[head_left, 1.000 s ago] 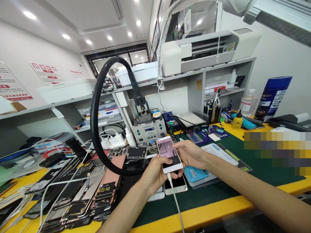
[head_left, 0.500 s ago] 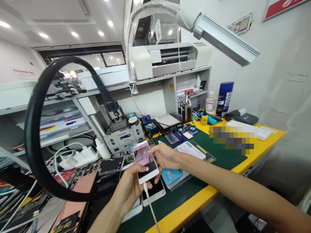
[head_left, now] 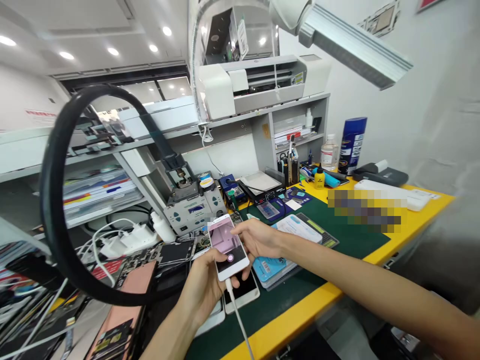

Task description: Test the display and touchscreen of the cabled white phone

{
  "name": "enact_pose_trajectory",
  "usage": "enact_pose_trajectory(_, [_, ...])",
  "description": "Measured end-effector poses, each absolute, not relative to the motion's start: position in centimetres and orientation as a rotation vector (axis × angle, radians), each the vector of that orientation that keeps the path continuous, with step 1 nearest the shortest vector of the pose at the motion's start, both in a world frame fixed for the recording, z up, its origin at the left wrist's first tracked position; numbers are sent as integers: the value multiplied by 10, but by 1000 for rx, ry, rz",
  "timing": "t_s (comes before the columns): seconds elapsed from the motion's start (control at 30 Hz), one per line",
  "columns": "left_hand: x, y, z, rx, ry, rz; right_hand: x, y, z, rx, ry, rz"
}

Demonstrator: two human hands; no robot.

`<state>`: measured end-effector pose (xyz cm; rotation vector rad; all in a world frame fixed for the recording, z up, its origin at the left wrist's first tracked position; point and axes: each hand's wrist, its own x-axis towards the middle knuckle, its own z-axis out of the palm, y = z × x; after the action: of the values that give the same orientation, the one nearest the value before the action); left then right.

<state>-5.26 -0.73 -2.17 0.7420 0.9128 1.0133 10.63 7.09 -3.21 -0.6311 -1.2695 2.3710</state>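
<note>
A white smartphone [head_left: 227, 250] is held above the bench, tilted, its lit screen showing a pinkish camera picture and a round shutter button. My left hand [head_left: 205, 280] is wrapped round its lower left side, with the thumb on the screen near that button. My right hand [head_left: 258, 241] grips the right edge, thumb at the upper screen and fingers behind. A white charging cable [head_left: 237, 312] is plugged into the bottom end and runs down toward me. Beneath the hands lies another white phone [head_left: 245, 300] with a dark screen, partly covered.
A green mat [head_left: 318, 280] covers the yellow-edged bench. Blue packets [head_left: 268, 267] lie right of the hands. Behind stands a grey soldering station [head_left: 195, 215]. A thick black hose [head_left: 56, 200] loops at the left, above phone parts [head_left: 127, 300]. A lamp [head_left: 356, 42] hangs overhead.
The whole view has shifted slightly, so the bench sits a little further right. Both hands keep the same hold on the phone, the left thumb still at the lower screen.
</note>
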Motion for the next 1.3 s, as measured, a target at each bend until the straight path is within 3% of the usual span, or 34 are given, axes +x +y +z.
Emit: enact_pose_trajectory(1.3, [-57,-4,-27,659,747,1048,107,52,-15,-797,-1273,2168])
